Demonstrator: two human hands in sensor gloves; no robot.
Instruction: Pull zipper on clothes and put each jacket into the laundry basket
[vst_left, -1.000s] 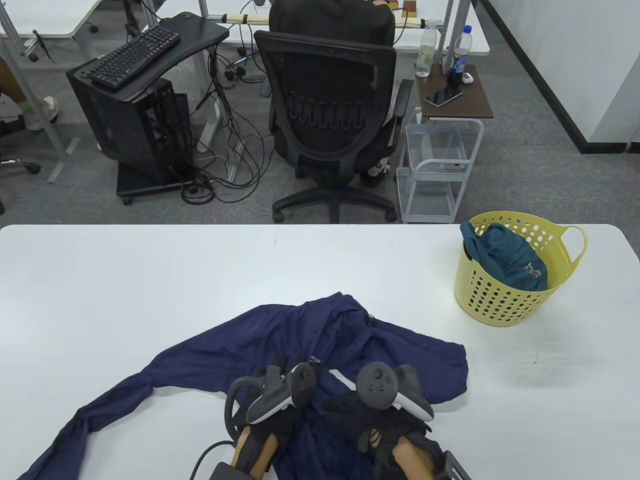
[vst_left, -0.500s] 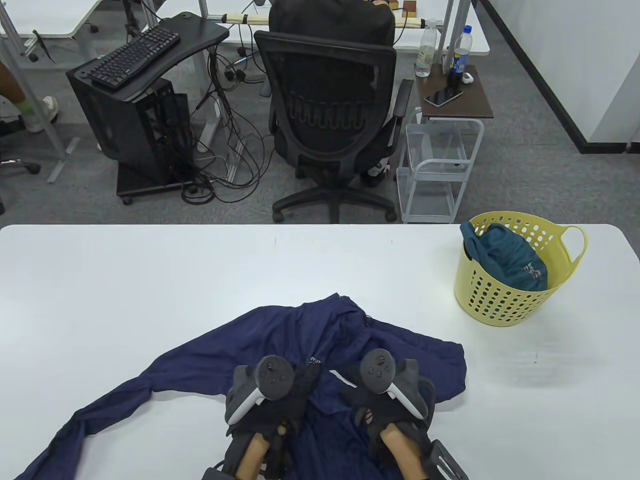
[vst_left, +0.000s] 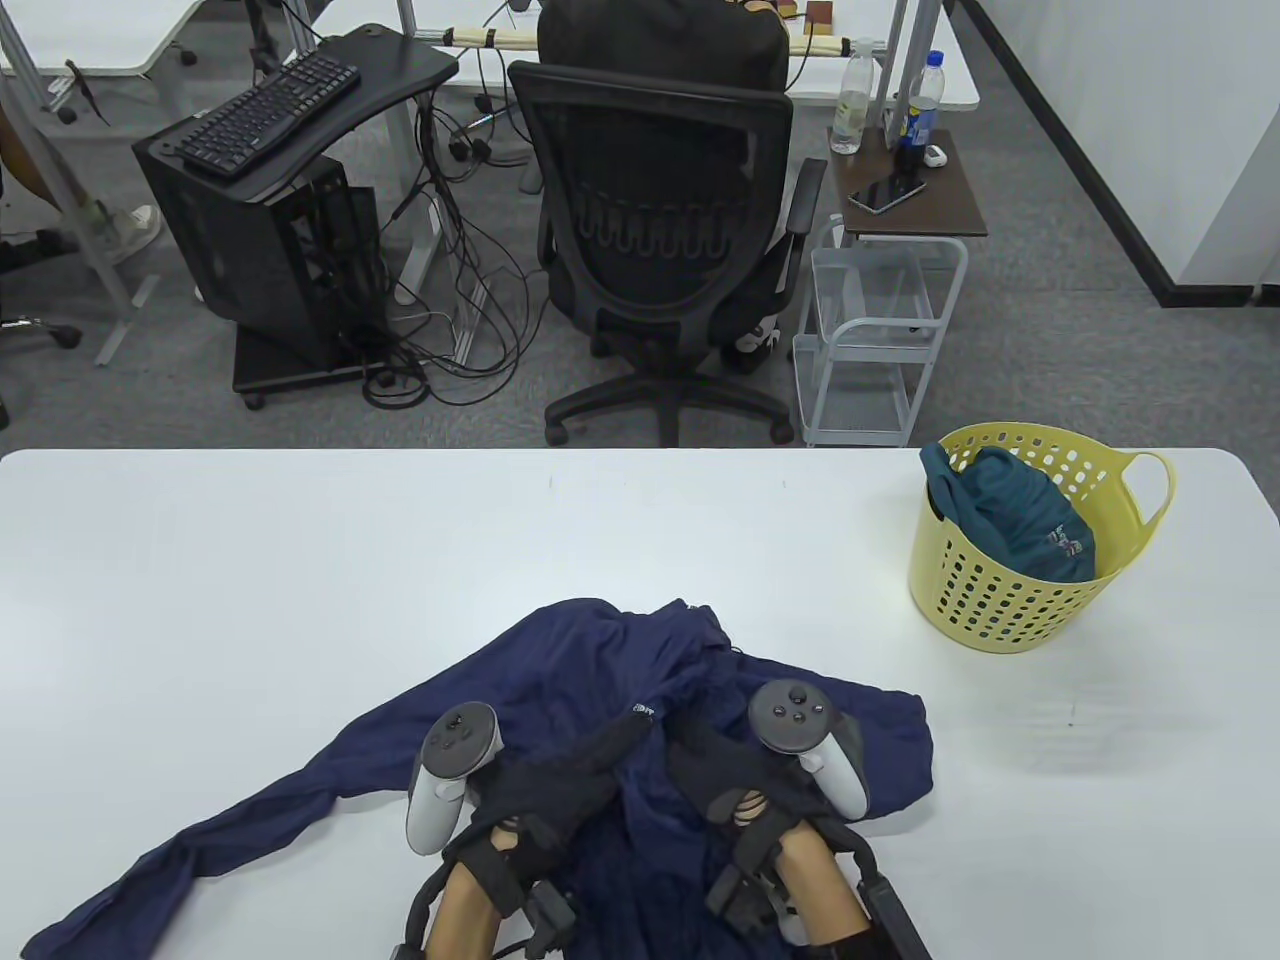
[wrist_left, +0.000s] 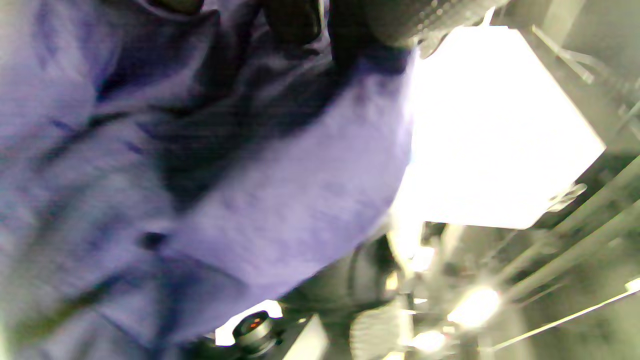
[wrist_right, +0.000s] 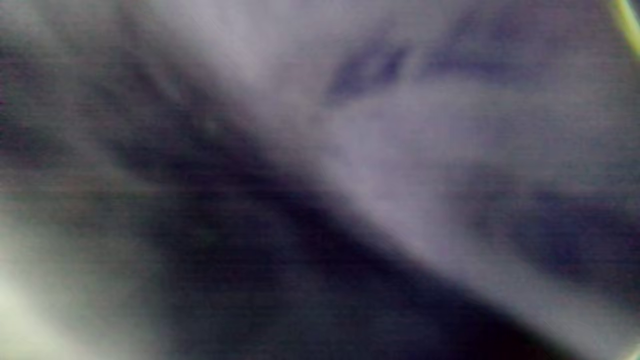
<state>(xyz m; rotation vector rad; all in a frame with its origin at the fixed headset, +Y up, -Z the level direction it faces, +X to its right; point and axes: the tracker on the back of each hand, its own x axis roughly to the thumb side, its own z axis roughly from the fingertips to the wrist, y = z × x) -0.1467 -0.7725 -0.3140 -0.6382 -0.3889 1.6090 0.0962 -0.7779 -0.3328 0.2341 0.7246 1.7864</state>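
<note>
Jacket (vst_left: 560, 720) lies crumpled at the near table edge under both hands, left hand (vst_left: 555, 790) and right hand (vst_left: 735, 780) seemingly bunching fabric though grip's unclear, basket (vst_left: 1000, 600) far off to the right, so right's nearer.

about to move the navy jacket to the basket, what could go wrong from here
1. The navy jacket lies bunched, and its long sleeve trails toward the table's near left edge; lifted from the middle, it could drag or hang outside the basket.
2. The yellow laundry basket already holds a teal garment piled to the rim, so the jacket may spill over.
3. The zipper is not visible under the left hand and right hand, so it may still be open.
</note>
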